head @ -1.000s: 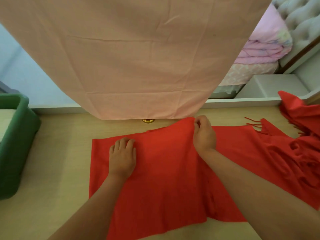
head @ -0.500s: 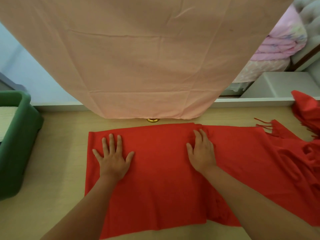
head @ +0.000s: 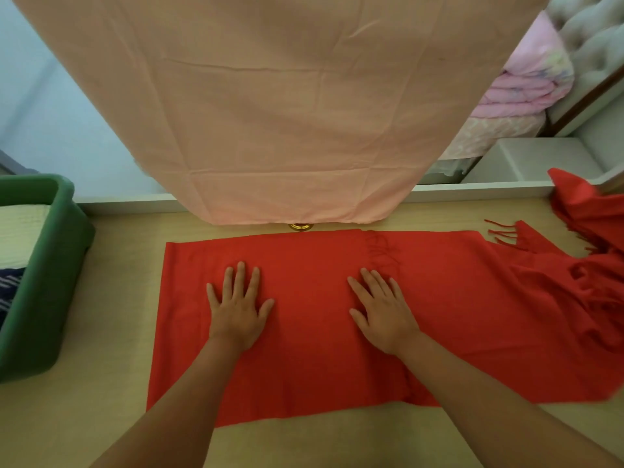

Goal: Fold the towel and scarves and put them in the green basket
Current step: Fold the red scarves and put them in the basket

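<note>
**Q:** Where is the scarf?

**A:** A red scarf [head: 310,349] lies spread flat on a pale wooden table [head: 111,332], in front of the person. Its end at 3 o'clock is bunched in folds, and a fringe [head: 503,234] trails onto the wood there.

**Q:** And the hands?

**A:** Both rest palm down on the scarf with straight, spread fingers, gripping nothing. The left hand [head: 238,309] presses the half toward 9 o'clock, the right hand [head: 385,315] the middle. The two are well apart. A second line of fringe lies on the red fabric just at 12 o'clock from the right fingertips.

**Q:** The basket?

**A:** The green basket [head: 44,298] stands on the table at 9 o'clock from the scarf, near it but not touching. A pale folded towel [head: 23,228] lies inside, with a dark striped fabric [head: 8,288] beside it at 6 o'clock.

**Q:** What is behind?

**A:** A large pink cloth [head: 287,113] hangs at 12 o'clock, its lower edge just beyond the scarf's far edge.
</note>
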The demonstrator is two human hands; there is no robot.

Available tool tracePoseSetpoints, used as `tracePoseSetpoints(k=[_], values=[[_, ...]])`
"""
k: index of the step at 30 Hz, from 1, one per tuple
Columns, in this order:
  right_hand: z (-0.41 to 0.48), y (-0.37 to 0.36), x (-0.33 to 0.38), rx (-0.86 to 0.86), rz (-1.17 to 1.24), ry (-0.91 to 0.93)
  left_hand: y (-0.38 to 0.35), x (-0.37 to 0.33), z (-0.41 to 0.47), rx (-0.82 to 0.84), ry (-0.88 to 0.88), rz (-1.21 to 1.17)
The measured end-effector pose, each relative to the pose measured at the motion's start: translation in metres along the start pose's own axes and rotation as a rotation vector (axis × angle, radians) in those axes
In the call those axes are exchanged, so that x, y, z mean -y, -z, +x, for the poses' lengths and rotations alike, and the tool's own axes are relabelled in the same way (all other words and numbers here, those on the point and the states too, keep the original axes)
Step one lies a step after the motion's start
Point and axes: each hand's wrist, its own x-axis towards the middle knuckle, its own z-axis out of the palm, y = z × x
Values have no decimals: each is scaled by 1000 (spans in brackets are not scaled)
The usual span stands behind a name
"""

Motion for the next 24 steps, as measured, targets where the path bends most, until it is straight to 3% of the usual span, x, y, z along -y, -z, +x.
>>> tracePoseSetpoints(k=[4,8,11,16,21,24], values=[[-26,5,17,-122,18,-38,19,5,-27,-190,30,-185],[-61,-5,48,-171,13,-5,18,16,-81,-330,-76,-151],[-78,-18,74,-140,104,-36,1,39,-117,-273,-82,-124],[-95,-33,99,108,109,-88,-29,98,-148,22,31,36],[-112,-30,126,183,98,-2,2,118,-152,64,198,129],[-117,-31,146,138,114,-106,13,114,-156,-11,114,59]])
